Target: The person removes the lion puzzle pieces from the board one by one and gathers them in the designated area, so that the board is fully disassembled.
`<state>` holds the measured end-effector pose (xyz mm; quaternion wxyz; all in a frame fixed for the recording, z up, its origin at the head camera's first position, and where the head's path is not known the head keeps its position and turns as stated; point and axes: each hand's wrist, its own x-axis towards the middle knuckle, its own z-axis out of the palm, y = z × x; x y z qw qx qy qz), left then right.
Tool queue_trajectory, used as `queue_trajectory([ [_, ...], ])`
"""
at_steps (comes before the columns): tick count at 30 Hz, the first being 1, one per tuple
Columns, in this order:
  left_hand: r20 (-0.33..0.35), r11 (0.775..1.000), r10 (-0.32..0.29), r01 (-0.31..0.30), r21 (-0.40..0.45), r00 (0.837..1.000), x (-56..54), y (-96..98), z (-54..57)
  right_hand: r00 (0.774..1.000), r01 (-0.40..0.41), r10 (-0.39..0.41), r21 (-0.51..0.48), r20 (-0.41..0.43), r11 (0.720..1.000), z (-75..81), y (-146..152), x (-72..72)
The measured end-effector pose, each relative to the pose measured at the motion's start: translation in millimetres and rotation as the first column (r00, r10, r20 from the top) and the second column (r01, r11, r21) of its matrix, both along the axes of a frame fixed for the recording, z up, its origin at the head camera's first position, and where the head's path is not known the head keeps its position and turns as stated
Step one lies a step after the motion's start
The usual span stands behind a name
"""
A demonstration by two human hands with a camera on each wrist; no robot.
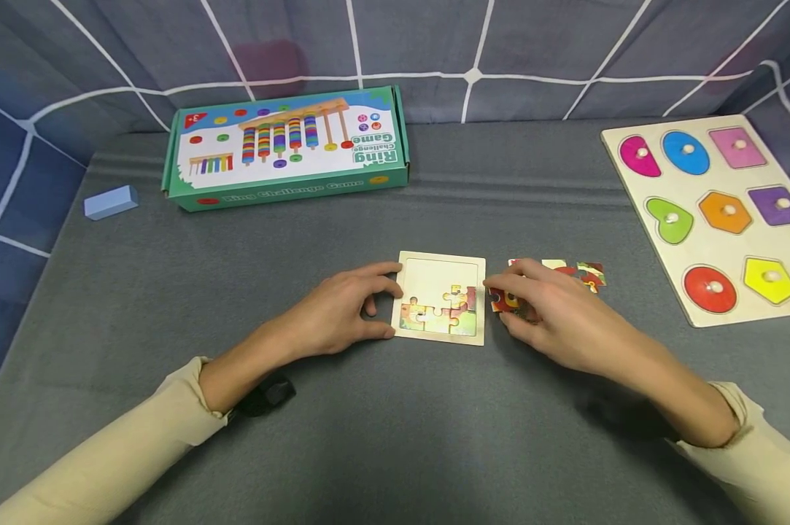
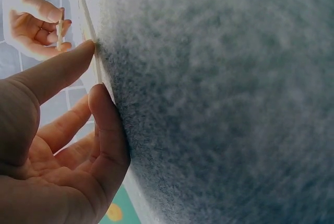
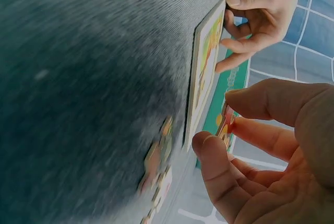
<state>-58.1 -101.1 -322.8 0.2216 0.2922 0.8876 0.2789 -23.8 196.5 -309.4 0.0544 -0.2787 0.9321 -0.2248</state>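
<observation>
A small square wooden puzzle tray (image 1: 434,278) lies in the middle of the table, with several joined jigsaw pieces (image 1: 437,319) along its bottom and lower right. My left hand (image 1: 332,313) holds the tray's left edge, thumb by the lower corner and fingers further up. Just off the tray's right side, my right hand (image 1: 565,317) pinches a red and yellow jigsaw piece (image 3: 225,125) between thumb and fingertips, raised above the table. Loose pieces (image 1: 591,275) lie beyond that hand, partly hidden by it in the head view.
At the back left stands a green Ring Challenge Game box (image 1: 289,146), with a light blue block (image 1: 111,203) to its left. A wooden shape board (image 1: 690,219) with coloured knobbed pieces lies at the right. Grid-patterned cloth (image 1: 421,44) rises behind the grey table.
</observation>
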Motion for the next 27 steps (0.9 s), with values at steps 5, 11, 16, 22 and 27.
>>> queue_trajectory([
  [5,0.001,1.0,0.002,-0.002,0.004,1.0,0.5,-0.5,0.2,0.999,0.018,-0.018,-0.001,-0.039,1.0,-1.2,14.0,3.1],
  [11,-0.002,1.0,-0.001,0.001,0.008,1.0,0.4,-0.2,0.3,0.996,0.055,-0.054,0.014,-0.075,0.998,-2.7,31.5,8.4],
  [16,-0.003,1.0,-0.002,0.002,0.0,1.0,-0.1,0.4,0.0,0.994,0.07,-0.068,0.026,-0.09,0.997,-5.6,44.0,10.5],
  [22,0.002,1.0,0.002,-0.002,-0.005,1.0,-0.8,0.8,-0.5,0.993,0.089,-0.084,0.052,-0.088,0.995,-10.1,53.5,12.7],
  [27,-0.001,1.0,0.003,-0.003,-0.004,1.0,-0.9,-0.1,-0.6,0.992,0.103,-0.096,0.08,-0.081,0.991,-12.2,58.4,13.7],
])
